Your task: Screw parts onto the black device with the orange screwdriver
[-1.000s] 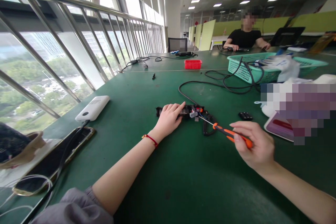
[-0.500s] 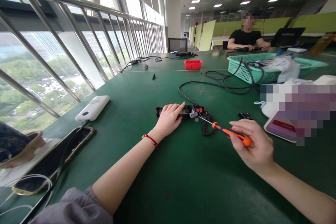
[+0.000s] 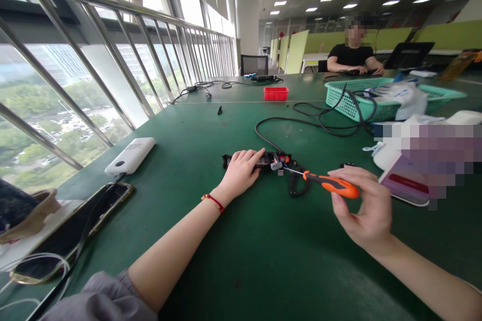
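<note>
My left hand (image 3: 241,171) lies over a small black electronic device (image 3: 273,160) with exposed wires on the green table (image 3: 241,241), fingers curled on its body and pinning it down. A red string bracelet sits on that wrist. My right hand (image 3: 363,208) pinches the orange-and-black handle of a screwdriver (image 3: 327,184), whose thin metal tip points left into the device's wired end. A black cable (image 3: 301,125) runs from the device toward the back of the table.
A white power bank (image 3: 130,155) and a phone (image 3: 75,233) with white cables lie at the left by the window railing. A small red tray (image 3: 276,93) and a teal basket (image 3: 361,98) stand farther back. Another person sits at the far end. A pink-edged tablet (image 3: 404,185) lies right.
My right hand has turned the screwdriver, so its handle lies flatter and higher between the fingers. The left hand and the device have stayed put.
</note>
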### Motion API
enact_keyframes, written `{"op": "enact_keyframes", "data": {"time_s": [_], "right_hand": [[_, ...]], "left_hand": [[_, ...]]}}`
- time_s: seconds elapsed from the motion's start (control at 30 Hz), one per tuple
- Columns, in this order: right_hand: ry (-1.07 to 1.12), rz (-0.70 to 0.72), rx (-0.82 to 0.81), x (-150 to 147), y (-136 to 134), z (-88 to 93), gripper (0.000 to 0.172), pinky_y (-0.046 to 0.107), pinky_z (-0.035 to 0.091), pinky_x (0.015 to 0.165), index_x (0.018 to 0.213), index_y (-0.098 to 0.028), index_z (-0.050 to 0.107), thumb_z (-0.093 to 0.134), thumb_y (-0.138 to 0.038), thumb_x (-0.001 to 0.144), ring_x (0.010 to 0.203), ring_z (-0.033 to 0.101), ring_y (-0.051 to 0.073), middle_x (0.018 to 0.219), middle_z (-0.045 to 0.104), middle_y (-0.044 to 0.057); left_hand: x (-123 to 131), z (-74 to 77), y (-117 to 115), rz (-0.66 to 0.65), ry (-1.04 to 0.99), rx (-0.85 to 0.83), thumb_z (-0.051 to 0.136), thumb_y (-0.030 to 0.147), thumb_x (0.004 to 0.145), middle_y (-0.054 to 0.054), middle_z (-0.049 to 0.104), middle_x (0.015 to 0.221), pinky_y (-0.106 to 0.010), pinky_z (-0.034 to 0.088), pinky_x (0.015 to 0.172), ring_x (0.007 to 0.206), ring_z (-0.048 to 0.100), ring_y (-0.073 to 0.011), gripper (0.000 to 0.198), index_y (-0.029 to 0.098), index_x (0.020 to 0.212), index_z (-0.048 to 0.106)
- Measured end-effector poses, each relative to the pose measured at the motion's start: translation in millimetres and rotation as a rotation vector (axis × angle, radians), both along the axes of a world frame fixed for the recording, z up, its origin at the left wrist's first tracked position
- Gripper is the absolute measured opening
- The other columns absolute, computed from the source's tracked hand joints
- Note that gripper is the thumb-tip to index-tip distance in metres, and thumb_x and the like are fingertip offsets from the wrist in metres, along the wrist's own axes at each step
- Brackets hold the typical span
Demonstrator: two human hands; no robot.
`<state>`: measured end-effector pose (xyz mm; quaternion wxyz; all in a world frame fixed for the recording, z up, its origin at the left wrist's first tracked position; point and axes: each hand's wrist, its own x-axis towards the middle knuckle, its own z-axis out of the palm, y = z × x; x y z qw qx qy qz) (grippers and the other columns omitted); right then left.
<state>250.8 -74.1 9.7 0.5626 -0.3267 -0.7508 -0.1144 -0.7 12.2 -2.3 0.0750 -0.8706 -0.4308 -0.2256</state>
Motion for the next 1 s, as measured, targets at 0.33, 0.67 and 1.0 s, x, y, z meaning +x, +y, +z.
{"op": "enact_keyframes", "data": {"time_s": [0.33,0.67,1.0], "right_hand": [[-0.012,-0.053,0.033,-0.5,-1.3,0.3,0.039,0.047,0.049,0.08,0.107,-0.025,0.05,0.062,-0.015,0.072,0.075,0.061,0.019,0.083,0.062,0.002],[-0.096,-0.057,0.054,-2.5,-4.4,1.2,0.036,0.045,0.049,0.077,0.107,-0.023,0.052,0.06,-0.013,0.074,0.067,0.059,0.018,0.077,0.061,0.001],[-0.139,-0.044,0.054,-2.1,-3.8,0.0,0.032,0.044,0.049,0.076,0.103,-0.023,0.053,0.062,-0.014,0.073,0.067,0.059,0.017,0.076,0.062,0.0]], "left_hand": [[0.9,2.3,-1.9,0.006,0.0,-0.009,0.044,0.016,0.083,-0.006,0.056,0.113,-0.038,0.035,0.096,0.104,0.049,-0.0211,0.052,0.02,0.134,0.038],[1.5,3.6,-2.1,0.01,0.004,-0.014,0.044,0.016,0.083,-0.006,0.056,0.114,-0.038,0.035,0.096,0.105,0.049,-0.0211,0.051,0.019,0.133,0.038],[1.9,4.5,-3.0,0.011,0.01,-0.015,0.045,0.017,0.083,-0.006,0.056,0.113,-0.038,0.035,0.095,0.103,0.049,-0.0213,0.05,0.018,0.133,0.039]]}}
